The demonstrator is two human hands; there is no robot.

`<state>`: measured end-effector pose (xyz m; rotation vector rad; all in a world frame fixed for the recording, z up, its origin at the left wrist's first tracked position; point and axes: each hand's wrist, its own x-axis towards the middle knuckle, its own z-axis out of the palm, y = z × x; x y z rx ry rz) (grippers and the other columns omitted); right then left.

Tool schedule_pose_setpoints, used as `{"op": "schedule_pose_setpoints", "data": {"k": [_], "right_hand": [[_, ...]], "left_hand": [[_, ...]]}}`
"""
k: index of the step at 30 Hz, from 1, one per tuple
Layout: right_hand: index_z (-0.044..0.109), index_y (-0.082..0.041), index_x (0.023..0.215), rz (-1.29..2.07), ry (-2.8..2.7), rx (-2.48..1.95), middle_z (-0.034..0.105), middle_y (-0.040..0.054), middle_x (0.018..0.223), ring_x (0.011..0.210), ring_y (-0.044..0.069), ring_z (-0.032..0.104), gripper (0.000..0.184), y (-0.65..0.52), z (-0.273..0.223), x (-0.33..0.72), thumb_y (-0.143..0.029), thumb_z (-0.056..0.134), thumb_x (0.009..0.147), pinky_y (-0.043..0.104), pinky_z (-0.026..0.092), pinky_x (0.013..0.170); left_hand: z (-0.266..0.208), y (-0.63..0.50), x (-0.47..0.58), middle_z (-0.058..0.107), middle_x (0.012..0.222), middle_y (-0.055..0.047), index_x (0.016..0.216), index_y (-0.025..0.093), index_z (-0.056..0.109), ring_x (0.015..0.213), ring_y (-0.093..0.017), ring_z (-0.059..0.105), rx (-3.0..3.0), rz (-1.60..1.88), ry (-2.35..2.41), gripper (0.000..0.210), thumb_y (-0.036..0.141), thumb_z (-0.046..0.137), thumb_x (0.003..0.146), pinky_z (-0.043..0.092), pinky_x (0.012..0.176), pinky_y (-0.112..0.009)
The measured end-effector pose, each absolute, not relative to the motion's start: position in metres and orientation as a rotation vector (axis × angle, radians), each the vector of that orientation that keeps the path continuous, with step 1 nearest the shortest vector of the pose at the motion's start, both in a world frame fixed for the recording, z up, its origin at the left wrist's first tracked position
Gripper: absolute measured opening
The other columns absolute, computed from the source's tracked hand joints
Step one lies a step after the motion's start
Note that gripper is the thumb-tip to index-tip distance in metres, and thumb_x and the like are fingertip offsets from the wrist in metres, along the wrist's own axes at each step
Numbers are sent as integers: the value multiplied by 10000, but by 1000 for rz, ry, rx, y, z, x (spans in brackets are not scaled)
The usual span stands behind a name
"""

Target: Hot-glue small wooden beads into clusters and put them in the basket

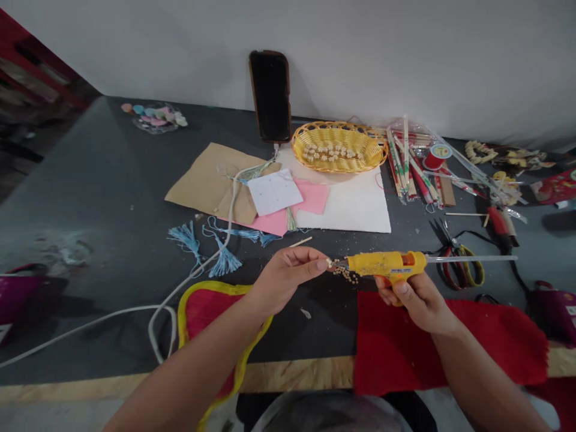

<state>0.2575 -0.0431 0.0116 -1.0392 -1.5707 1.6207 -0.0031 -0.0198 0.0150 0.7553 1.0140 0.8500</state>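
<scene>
My right hand (416, 297) is wrapped round the handle of a yellow hot glue gun (382, 263), and a clear glue stick (472, 258) juts from its back end. The gun's nozzle points left, at the fingertips of my left hand (292, 270). Thumb and forefinger there pinch a small cluster of pale beads (330, 263), partly hidden by the fingers. Just below the nozzle, loose tan beads (346, 275) lie scattered on the dark table. Several small bead flowers (330, 152) rest in the yellow woven basket (306, 133) farther back.
A phone (271, 96) leans against the wall, its white cable (198, 267) crossing the table. Blue tassels (225, 259), paper sheets (360, 210), scissors (456, 255), a red thread spool (436, 157) and packaged sticks (405, 162) lie around. Red cloth (396, 354) hangs over the front edge.
</scene>
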Motion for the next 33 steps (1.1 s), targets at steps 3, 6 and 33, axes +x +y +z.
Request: {"op": "schedule_pose_setpoints", "data": {"k": [3,6,33], "right_hand": [[550,-180,955,1609,-1576,-1039,458,-1,694,579,117,419,313,-42,12,257,-455,399,965,265,383,526],[557,-180,941,1606,-1588,-1037,455,-2,683,570,116,416,329,-42,13,256,-466,395,963,263,387,519],[557,-183,966,1641,-1535,-1041,472,3,699,565,111,410,301,-43,9,259,-457,434,951,259,384,512]], "left_hand": [[15,-20,-3,727,751,-17,743,201,750,712,-140,600,752,850,1011,163,357,763,701,439,735,-272],[15,-20,-3,728,748,-12,740,204,752,709,-132,603,747,850,1004,149,349,763,704,435,733,-265],[14,-19,-3,717,737,-15,718,199,748,686,-125,582,744,890,992,160,357,763,703,423,718,-260]]}}
